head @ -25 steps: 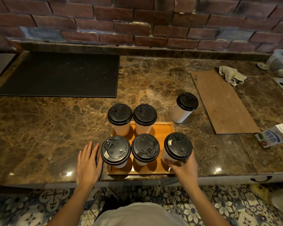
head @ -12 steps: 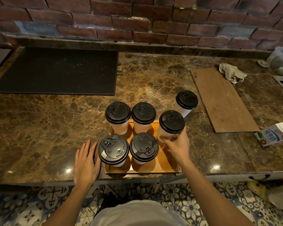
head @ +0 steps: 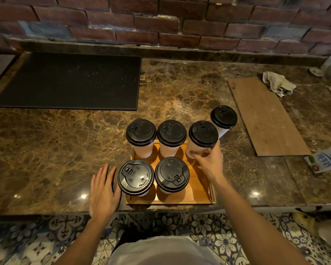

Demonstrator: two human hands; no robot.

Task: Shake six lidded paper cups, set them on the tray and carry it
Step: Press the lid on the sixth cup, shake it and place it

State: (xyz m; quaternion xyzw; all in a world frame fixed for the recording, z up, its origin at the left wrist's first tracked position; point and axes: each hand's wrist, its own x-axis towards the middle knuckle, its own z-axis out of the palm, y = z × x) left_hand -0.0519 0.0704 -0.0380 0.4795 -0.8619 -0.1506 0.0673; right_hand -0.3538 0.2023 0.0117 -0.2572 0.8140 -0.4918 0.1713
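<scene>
Head view, counter: the marble counter point(head: 180, 88) carries everything; you look to be mid-placing, with five cups at the tray and one to go.
Tray: the wooden tray point(head: 199, 190) sits at the counter's near edge, its near right corner bare.
Four cups: four lidded cups point(head: 139, 132) stand upright in the far row and the near left.
Fifth cup: the fifth cup point(head: 203, 134) is at the tray's far right corner, long axis near vertical, lid up; you cannot tell if its base is down.
Sixth cup: the sixth cup point(head: 224, 117) stands on the counter beyond that corner, lid up.
Right hand: your right hand point(head: 208, 161) grips the fifth cup's lower wall.
Left hand: your left hand point(head: 103, 188) lies flat by the tray's left edge.
Next: probably let go, reach past for the sixth cup, and keep clear of the lids.
</scene>
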